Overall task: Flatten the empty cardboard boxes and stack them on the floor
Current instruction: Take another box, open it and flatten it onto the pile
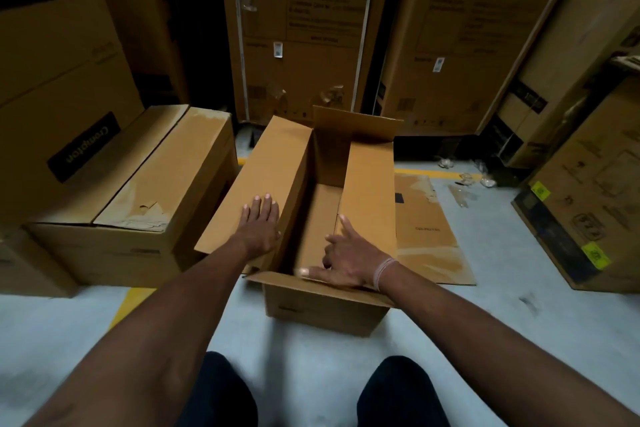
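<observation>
open box [322, 218] upright on floor [485, 322], flaps up | left hand [258, 225] grip wide, flat on box's left flap | right hand [346, 256] grip loose, forefinger out, thumb on near flap | flattened box [429, 229] just right of open box

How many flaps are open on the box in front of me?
4 on the open box: the left flap under the left hand, the right flap, the far flap standing up, and the near flap under the right hand.

Open brown box [325, 308] upright (flaps raised), floor.
</observation>
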`<state>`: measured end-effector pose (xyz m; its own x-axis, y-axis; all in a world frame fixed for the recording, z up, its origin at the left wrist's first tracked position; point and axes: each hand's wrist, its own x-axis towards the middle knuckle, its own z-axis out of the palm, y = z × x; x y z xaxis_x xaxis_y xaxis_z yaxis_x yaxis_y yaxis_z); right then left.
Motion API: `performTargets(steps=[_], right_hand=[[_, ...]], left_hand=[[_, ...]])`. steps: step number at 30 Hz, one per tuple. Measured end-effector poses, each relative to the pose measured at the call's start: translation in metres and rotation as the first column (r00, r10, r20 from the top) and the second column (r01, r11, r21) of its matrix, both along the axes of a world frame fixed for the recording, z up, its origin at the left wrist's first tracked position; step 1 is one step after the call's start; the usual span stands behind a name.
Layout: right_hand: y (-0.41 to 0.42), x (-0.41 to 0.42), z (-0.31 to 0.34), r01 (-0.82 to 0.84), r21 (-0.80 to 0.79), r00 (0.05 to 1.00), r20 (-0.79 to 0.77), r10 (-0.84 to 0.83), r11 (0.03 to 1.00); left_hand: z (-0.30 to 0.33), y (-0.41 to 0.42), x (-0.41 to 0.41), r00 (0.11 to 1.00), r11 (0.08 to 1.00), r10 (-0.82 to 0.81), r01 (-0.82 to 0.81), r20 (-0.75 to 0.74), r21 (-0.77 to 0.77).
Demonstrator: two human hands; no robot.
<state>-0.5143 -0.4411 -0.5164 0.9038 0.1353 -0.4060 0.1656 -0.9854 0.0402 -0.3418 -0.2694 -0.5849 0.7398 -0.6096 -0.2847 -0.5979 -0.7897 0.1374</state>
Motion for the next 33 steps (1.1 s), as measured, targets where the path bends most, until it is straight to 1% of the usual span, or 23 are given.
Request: performTargets(steps=[1, 3, 4, 6, 8, 9, 10, 12, 13, 16, 18, 20, 22, 25, 28, 31, 33], right_hand=[[-0.002, 0.002, 0.005, -0.054, -0.079, 0.995, 0.079, 0.060, 0.995], [-0.005, 0.002, 0.018, -0.118, -0.236, 0.980, 0.131, 0.152, 0.965], [-0.004, 0.001, 0.026, -0.121, -0.288, 0.976, 0.140, 0.167, 0.950], [-0.003, -0.004, 0.044, -0.072, -0.352, 0.976, 0.170, 0.139, 0.933], [-0.013, -0.008, 0.058, 0.054, -0.415, 0.986, 0.166, 0.018, 0.908], [-0.022, -0.008, 0.065, 0.151, -0.443, 0.985, 0.141, -0.098, 0.884], [-0.032, -0.007, 0.069, 0.266, -0.435, 0.964, 0.102, -0.247, 0.860], [-0.056, -0.004, 0.067, 0.479, -0.362, 0.853, -0.023, -0.522, 0.800], [-0.069, -0.003, 0.060, 0.545, -0.326, 0.803, -0.062, -0.592, 0.773], [-0.101, -0.012, 0.031, 0.645, -0.206, 0.738, -0.081, -0.670, 0.735], [-0.117, -0.019, 0.007, 0.735, -0.112, 0.662, -0.097, -0.744, 0.669], [-0.128, -0.024, -0.019, 0.778, -0.063, 0.613, -0.143, -0.777, 0.626], [-0.130, -0.027, -0.039, 0.785, -0.017, 0.603, -0.206, -0.771, 0.619], [-0.128, -0.032, -0.056, 0.803, 0.146, 0.594, -0.267, -0.759, 0.578], [-0.133, -0.033, -0.062, 0.797, 0.285, 0.602, -0.306, -0.737, 0.533], [-0.142, -0.035, -0.065, 0.772, 0.329, 0.634, -0.339, -0.695, 0.544], [-0.146, -0.032, -0.066, 0.783, 0.288, 0.623, -0.363, -0.694, 0.552]], left_hand=[[0.000, -0.001, -0.001, 1.000, 1.000, 0.004, -0.004, 0.004, -0.006], [0.000, -0.003, -0.004, 1.000, 1.000, 0.018, -0.018, 0.001, -0.008], [0.000, -0.004, -0.005, 1.000, 1.000, 0.028, -0.028, -0.006, -0.007], [-0.001, -0.005, -0.004, 0.999, 0.999, 0.045, -0.045, -0.002, 0.005], [-0.001, -0.006, -0.004, 0.998, 0.998, 0.055, -0.054, -0.008, 0.019], [0.000, -0.006, -0.004, 0.998, 0.998, 0.056, -0.055, -0.018, 0.025], [0.002, -0.007, -0.005, 0.998, 0.998, 0.051, -0.050, -0.024, 0.034], [0.006, -0.008, -0.007, 0.998, 0.998, 0.035, -0.033, -0.048, 0.045], [0.008, -0.009, -0.006, 0.998, 0.999, 0.025, -0.023, -0.063, 0.040], [0.010, -0.007, 0.000, 0.994, 1.000, 0.013, -0.013, -0.108, 0.007], [0.007, -0.006, 0.004, 0.991, 1.000, 0.018, -0.020, -0.132, -0.012], [0.002, -0.006, 0.005, 0.989, 0.999, 0.021, -0.026, -0.148, -0.032], [-0.002, -0.006, 0.006, 0.984, 0.998, 0.022, -0.032, -0.174, -0.056], [-0.006, -0.002, 0.009, 0.967, 0.992, 0.000, -0.031, -0.256, -0.118], [-0.010, 0.003, 0.008, 0.929, 0.972, -0.020, -0.068, -0.369, -0.225], [-0.009, 0.001, 0.005, 0.909, 0.961, -0.046, -0.073, -0.414, -0.267], [-0.009, -0.005, 0.006, 0.933, 0.978, -0.026, -0.050, -0.358, -0.202]])
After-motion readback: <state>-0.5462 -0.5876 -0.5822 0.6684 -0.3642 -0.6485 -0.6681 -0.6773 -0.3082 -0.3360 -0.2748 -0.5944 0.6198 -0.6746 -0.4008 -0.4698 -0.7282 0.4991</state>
